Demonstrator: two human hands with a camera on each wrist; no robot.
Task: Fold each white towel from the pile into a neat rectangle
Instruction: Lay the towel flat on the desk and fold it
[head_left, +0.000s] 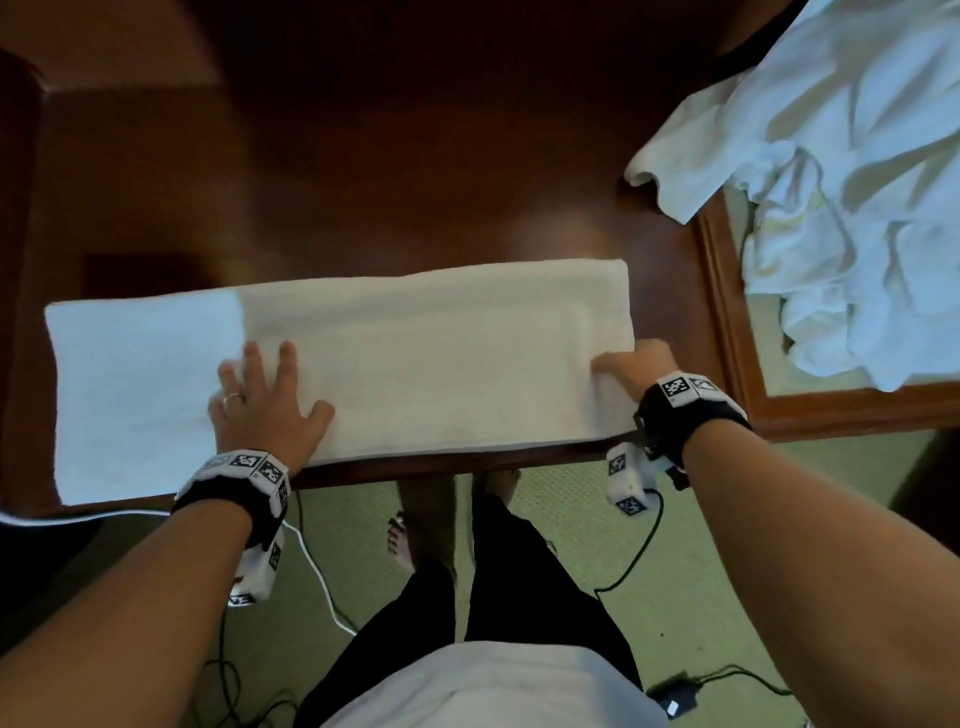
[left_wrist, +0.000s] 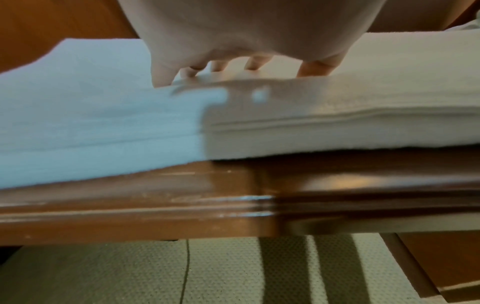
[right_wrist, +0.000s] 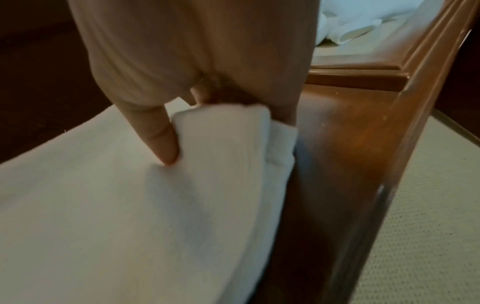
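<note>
Dark polished wood of the table (head_left: 415, 171) carries the white towel (head_left: 415, 353), folded into a long strip whose long axis runs left to right along the near edge. At its right end the right hand (head_left: 631, 366) pinches the layered corner, thumb (right_wrist: 163, 135) on top and fingers curled underneath. Left of centre, the left hand (head_left: 262, 400) lies flat, fingers spread, pressing the strip down. The next fold probably carries the right end leftward over that hand's line. Unfolded towels sit in a pile (head_left: 831, 182) at far right.
</note>
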